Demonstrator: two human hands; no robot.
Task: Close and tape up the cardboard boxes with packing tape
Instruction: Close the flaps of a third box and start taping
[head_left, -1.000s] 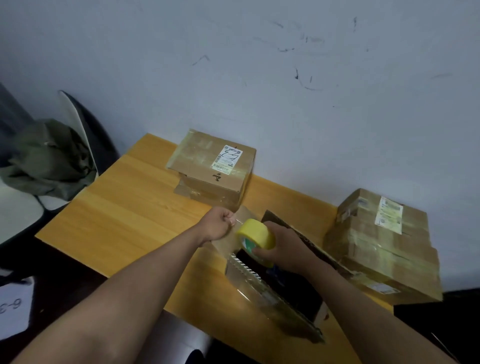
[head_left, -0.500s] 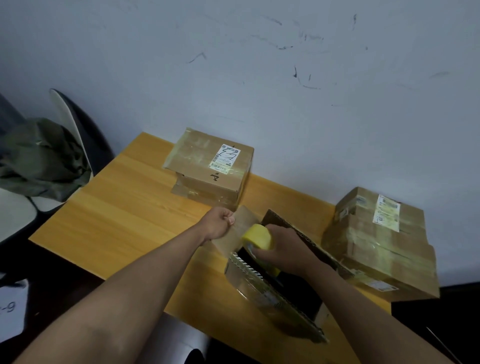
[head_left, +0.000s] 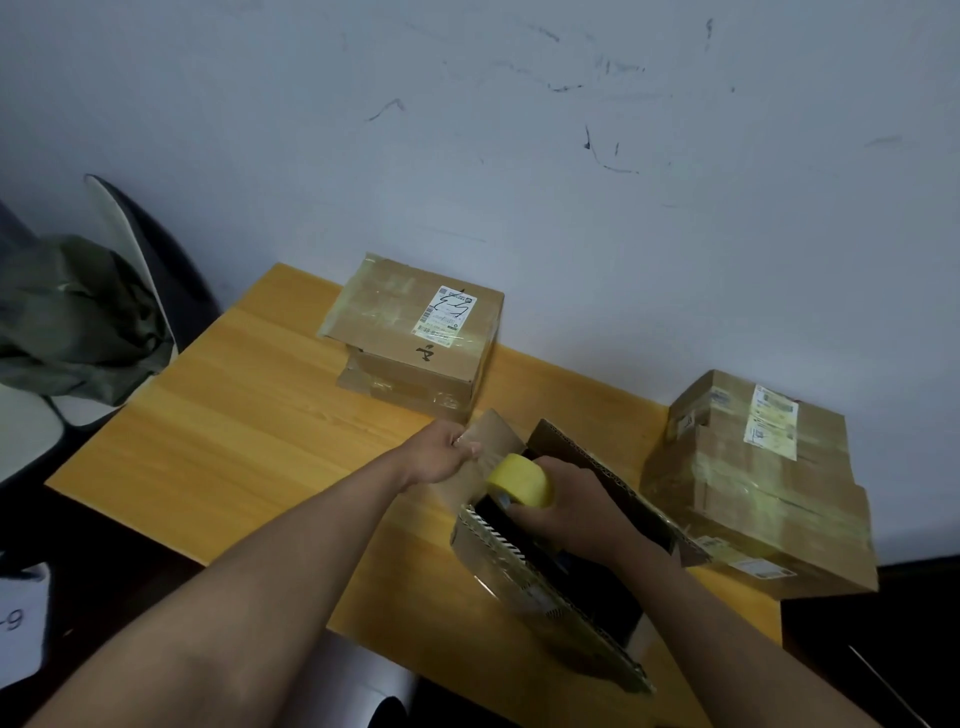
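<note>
An open cardboard box (head_left: 524, 577) with a dark inside lies tilted at the table's near right. My right hand (head_left: 576, 512) grips a yellow roll of packing tape (head_left: 519, 480) over the box's far end. My left hand (head_left: 441, 454) pinches the free end of a clear tape strip (head_left: 475, 467) at the box's end flap (head_left: 493, 431). The strip runs from the roll to my left fingers.
A taped box with a label (head_left: 415, 332) stands at the back of the wooden table (head_left: 234, 431). A stack of taped boxes (head_left: 758, 483) sits at the right, against the wall. A chair with a green cloth (head_left: 72, 322) stands left of the table.
My right hand has turned the tape roll and moved it slightly towards my left hand over the box's far end. My left hand holds its place at the flap.
</note>
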